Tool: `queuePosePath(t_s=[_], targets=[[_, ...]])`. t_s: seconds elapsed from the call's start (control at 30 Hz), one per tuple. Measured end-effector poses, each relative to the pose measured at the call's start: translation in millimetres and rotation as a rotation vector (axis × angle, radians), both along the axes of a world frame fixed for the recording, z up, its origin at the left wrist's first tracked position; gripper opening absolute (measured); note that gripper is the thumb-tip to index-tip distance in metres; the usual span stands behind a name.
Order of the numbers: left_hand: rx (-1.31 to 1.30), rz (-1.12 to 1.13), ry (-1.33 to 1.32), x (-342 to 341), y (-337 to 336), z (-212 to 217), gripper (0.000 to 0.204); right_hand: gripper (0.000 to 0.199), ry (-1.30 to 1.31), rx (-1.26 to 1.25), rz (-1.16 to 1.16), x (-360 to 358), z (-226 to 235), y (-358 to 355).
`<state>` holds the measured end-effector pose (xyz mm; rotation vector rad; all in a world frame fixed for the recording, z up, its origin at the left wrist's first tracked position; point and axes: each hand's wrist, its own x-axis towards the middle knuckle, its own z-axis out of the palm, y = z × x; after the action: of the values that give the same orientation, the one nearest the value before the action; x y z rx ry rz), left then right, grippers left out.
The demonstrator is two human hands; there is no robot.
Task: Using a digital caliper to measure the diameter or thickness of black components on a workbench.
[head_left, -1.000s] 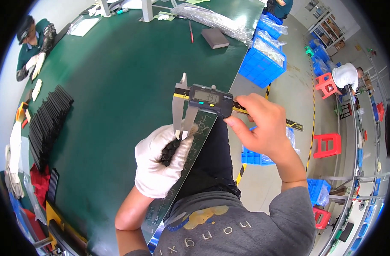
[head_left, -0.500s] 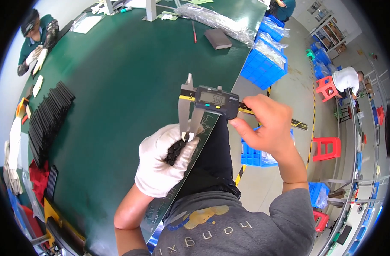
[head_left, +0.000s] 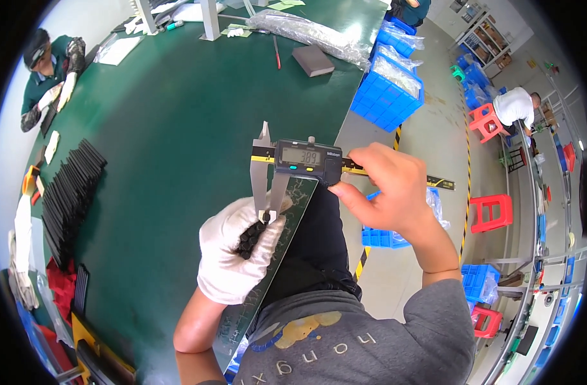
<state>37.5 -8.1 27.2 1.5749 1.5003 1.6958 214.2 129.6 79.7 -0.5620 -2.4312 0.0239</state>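
My left hand (head_left: 232, 256), in a white glove, is closed round a bundle of thin black rods (head_left: 250, 239), their ends showing between thumb and fingers. Just above it, the jaws of a digital caliper (head_left: 309, 160) point down and meet a rod end at the top of the bundle. The caliper has a dark display housing and a black-and-yellow beam. My bare right hand (head_left: 391, 189) grips it at the right side of the housing, thumb below and fingers above. The rods' lengths are hidden by the glove.
A large pile of black rods (head_left: 72, 199) lies on the green table (head_left: 178, 115) at the left. A co-worker (head_left: 46, 77) with gloved hands sits at the far left. Blue crates (head_left: 388, 93) and red stools (head_left: 490, 213) stand on the floor to the right.
The caliper jaws have drawn closer together on a rod end, and the display reading has changed. Both hands and the caliper sit slightly farther left and lower in the picture.
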Motion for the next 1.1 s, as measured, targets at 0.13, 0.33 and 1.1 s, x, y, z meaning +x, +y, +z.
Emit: queuePosePath(t_s=[0.13, 0.33, 1.1], targets=[[0.012, -0.004, 0.009, -0.9, 0.4, -0.8, 0.021, 0.031, 0.008, -0.027, 0.010, -0.1, -1.8, 0.1], [0.035, 0.052, 0.021, 0.6, 0.4, -2.7, 0.023, 0.031, -0.015, -0.094, 0.018, 1.3, -2.7, -3.6], [0.112, 0.264, -0.043, 9.8, 2.4, -12.7, 0.024, 0.029, 0.079, -0.269, 0.015, -0.9, -2.3, -21.3]])
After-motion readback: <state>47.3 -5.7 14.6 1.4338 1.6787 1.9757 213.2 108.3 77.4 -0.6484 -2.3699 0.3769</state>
